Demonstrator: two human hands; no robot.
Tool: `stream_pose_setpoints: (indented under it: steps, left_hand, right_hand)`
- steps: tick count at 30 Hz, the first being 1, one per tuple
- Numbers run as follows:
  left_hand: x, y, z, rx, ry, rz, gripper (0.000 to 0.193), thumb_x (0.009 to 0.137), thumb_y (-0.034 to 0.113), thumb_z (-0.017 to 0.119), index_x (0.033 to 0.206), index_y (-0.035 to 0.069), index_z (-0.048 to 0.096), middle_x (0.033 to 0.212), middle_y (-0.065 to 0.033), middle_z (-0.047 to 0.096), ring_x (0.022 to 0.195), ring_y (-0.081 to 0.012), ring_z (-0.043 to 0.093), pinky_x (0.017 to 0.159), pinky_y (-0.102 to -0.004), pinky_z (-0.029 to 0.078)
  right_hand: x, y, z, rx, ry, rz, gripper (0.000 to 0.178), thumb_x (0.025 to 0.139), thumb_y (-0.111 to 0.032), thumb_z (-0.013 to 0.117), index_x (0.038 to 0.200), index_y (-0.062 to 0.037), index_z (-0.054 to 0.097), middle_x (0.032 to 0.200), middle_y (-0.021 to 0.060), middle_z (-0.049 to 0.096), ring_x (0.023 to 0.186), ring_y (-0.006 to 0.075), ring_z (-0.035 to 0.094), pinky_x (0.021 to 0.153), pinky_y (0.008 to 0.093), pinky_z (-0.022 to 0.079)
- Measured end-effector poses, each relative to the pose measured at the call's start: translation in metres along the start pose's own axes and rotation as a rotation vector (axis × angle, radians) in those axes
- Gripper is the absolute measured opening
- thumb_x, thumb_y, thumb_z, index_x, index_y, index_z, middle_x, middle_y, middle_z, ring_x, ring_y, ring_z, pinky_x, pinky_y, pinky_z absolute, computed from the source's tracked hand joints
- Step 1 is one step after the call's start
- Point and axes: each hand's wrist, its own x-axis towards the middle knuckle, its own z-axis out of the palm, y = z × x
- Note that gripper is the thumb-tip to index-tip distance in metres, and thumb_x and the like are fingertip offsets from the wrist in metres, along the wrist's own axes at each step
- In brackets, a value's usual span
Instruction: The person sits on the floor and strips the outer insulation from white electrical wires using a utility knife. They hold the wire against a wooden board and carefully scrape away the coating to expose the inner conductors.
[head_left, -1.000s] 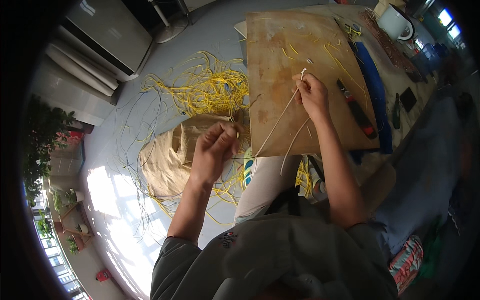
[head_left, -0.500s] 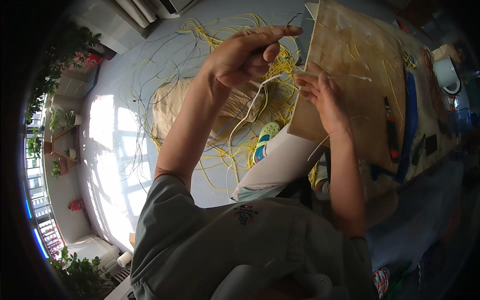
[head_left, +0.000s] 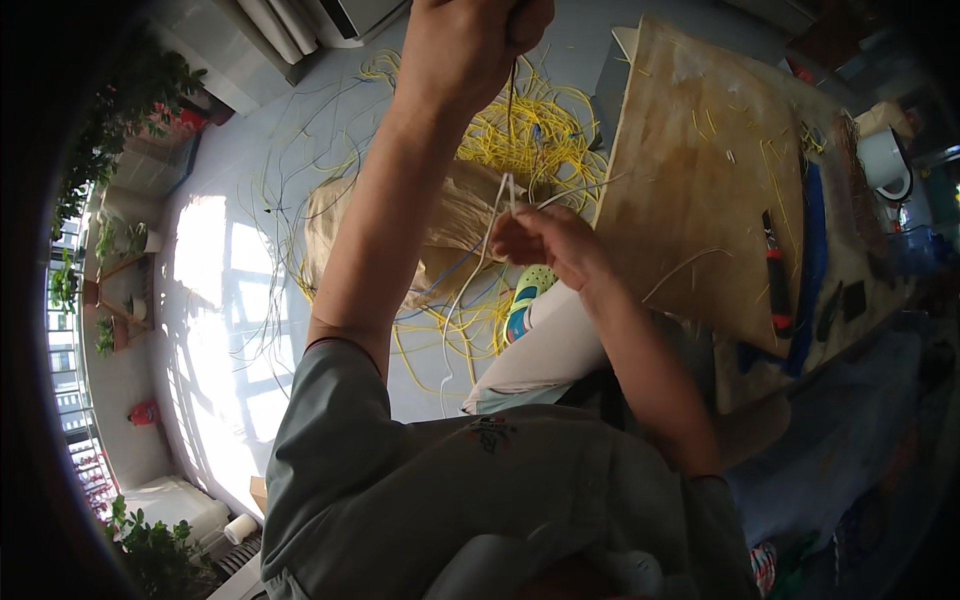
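My left hand (head_left: 478,45) is raised at the top of the view, its fingers closed in a fist. From under it a thin dark wire (head_left: 513,95) runs straight down toward the white cable. Lower and to the right, my right hand (head_left: 548,243) pinches the white cable (head_left: 492,230) between thumb and finger, where it bends in a loop. The cable's long end trails down to the floor beside my leg. Another pale length (head_left: 690,268) sticks out past my right wrist over the wooden board (head_left: 690,180).
A pile of yellow wires (head_left: 545,125) and a brown sack (head_left: 455,215) lie on the floor ahead. On the board are wire scraps and a red-and-black knife (head_left: 777,275). A blue strip (head_left: 815,255) and a white mug (head_left: 885,165) are farther right. A green clog (head_left: 528,298) is below.
My left hand has pulled up and away, closing into a fist, with a dark wire stretched below it. My right hand has moved left and down off the board, pinching the white cable.
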Motion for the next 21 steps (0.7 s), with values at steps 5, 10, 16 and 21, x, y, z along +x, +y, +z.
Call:
stream_pose_setpoints:
  steps: [5, 10, 16, 21]
  left_hand:
    - [0.016, 0.003, -0.006, 0.023, -0.123, -0.26, 0.022, 0.093, 0.01, 0.046, 0.111, 0.001, 0.052, 0.089, -0.0032, 0.06, 0.045, -0.0033, 0.036, 0.039, -0.0149, 0.027]
    - [0.013, -0.013, -0.011, 0.016, -0.144, -0.442, 0.025, 0.092, 0.005, 0.042, 0.116, 0.0, 0.048, 0.088, -0.0064, 0.059, 0.045, -0.0025, 0.034, 0.036, -0.0146, 0.024]
    - [-0.009, -0.039, 0.045, -0.041, -0.321, -0.571, 0.029, 0.092, 0.009, 0.046, 0.121, 0.005, 0.046, 0.079, -0.0053, 0.058, 0.046, -0.0024, 0.035, 0.038, -0.0148, 0.027]
    - [-0.011, -0.048, 0.07, 0.02, -0.257, -0.533, 0.027, 0.093, 0.016, 0.047, 0.117, 0.002, 0.048, 0.079, -0.005, 0.057, 0.051, -0.0045, 0.04, 0.045, -0.017, 0.033]
  right_hand:
    - [-0.012, -0.004, 0.04, -0.105, -0.168, 0.115, 0.048, 0.09, -0.045, 0.046, 0.096, -0.0005, 0.063, 0.082, 0.0111, 0.068, 0.066, 0.0158, 0.066, 0.061, 0.0257, 0.052]
    - [-0.06, -0.031, 0.003, -0.751, 0.261, -0.172, 0.036, 0.09, -0.037, 0.053, 0.094, -0.0018, 0.061, 0.07, 0.0062, 0.064, 0.058, 0.01, 0.06, 0.053, 0.022, 0.047]
    - [-0.073, -0.072, 0.011, -0.532, 0.333, -0.995, 0.023, 0.092, -0.011, 0.051, 0.11, 0.002, 0.049, 0.095, 0.0042, 0.061, 0.084, 0.0102, 0.059, 0.072, 0.0231, 0.047]
    - [-0.074, -0.062, -0.001, -0.639, 0.368, -0.715, 0.018, 0.094, -0.015, 0.048, 0.099, -0.0005, 0.057, 0.087, 0.0049, 0.064, 0.082, 0.0117, 0.061, 0.068, 0.0245, 0.049]
